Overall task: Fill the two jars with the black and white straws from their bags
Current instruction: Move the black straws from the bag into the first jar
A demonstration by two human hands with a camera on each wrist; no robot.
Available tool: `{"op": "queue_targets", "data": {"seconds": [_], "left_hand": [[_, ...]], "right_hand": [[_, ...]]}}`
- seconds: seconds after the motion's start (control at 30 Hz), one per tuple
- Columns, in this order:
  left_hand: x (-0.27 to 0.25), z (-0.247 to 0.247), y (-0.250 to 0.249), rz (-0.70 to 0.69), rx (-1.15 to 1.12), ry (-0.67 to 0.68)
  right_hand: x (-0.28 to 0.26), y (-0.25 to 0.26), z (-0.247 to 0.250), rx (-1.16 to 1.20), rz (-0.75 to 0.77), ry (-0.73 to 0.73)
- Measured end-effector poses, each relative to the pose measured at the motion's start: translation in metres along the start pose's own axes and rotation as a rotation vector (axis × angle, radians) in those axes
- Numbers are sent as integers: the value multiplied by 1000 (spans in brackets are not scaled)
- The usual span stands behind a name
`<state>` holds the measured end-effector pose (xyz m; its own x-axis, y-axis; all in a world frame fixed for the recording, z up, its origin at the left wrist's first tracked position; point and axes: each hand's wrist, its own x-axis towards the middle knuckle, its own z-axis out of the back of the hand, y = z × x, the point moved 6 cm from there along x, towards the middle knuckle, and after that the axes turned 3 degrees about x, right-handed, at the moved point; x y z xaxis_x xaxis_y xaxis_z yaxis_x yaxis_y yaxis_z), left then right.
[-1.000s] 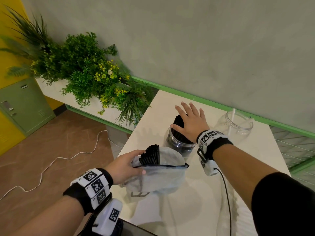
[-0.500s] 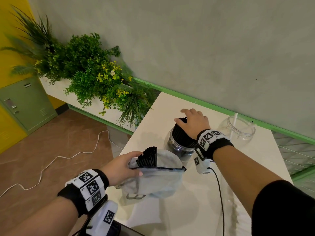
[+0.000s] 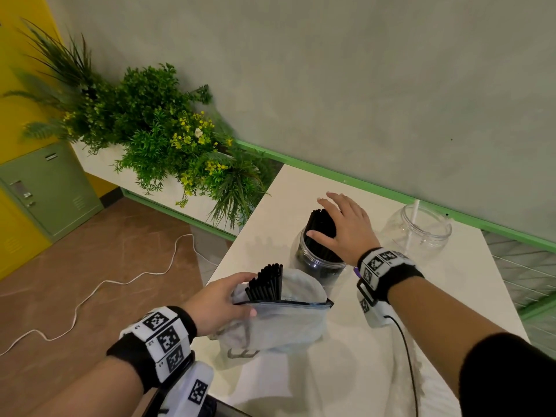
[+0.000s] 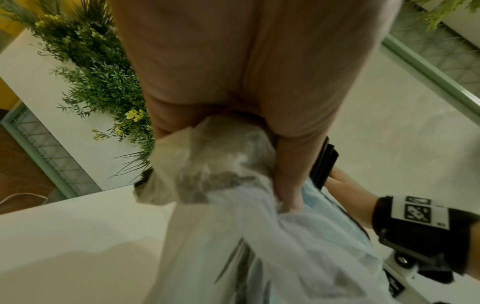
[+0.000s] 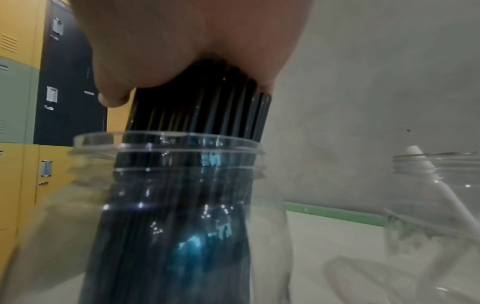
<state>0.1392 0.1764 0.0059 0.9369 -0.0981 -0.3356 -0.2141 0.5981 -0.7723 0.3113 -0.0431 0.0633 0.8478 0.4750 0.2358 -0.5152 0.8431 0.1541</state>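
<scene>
A clear jar (image 3: 316, 266) (image 5: 182, 205) stands mid-table, packed with upright black straws (image 3: 322, 224) (image 5: 202, 107). My right hand (image 3: 346, 227) sits over the bundle's top, thumb on the near side and fingers over the far side. In front of the jar a translucent zip bag (image 3: 279, 326) (image 4: 233, 226) stands open, with more black straws (image 3: 267, 282) sticking out of its mouth. My left hand (image 3: 219, 302) (image 4: 233, 82) pinches the bag's left edge. To the right, a second clear jar (image 3: 421, 233) (image 5: 441, 205) holds one white straw (image 3: 415, 212) (image 5: 428, 174).
The white table (image 3: 436, 296) ends at a green-trimmed wall behind the jars. A planter of green plants (image 3: 165, 139) stands off the table's left edge, above a floor with a white cable (image 3: 90, 296). Crinkled clear plastic (image 3: 376, 386) lies at the near right.
My right hand lay flat on the straw tops a second ago; now its thumb and fingers wrap the top of the bundle. My left hand still holds the bag.
</scene>
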Motion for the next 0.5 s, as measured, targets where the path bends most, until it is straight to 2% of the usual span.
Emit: {"op": "queue_targets", "data": {"seconds": [0.07,0.2,0.3,0.37,0.43,0.5], "left_hand": [[-2,0,-3,-1,11,-1],[-2,-1,-7,-7,27,-10],[-2,-4,-8,0,20,-5],[1,-5,-6,-4,-5,4],[2,-6,-7,-11,-22,15],[0,-4,-11,-16,2,-1]], "right_hand": [[11,3,-3,-46,-27,55],[22,8,6,-17,-37,-34],[22,4,-3,-108,-59,71],[20,7,4,-111,-56,33],[11,22,24,11,-33,-100],[-9,41,39,282,-12,-183]]}}
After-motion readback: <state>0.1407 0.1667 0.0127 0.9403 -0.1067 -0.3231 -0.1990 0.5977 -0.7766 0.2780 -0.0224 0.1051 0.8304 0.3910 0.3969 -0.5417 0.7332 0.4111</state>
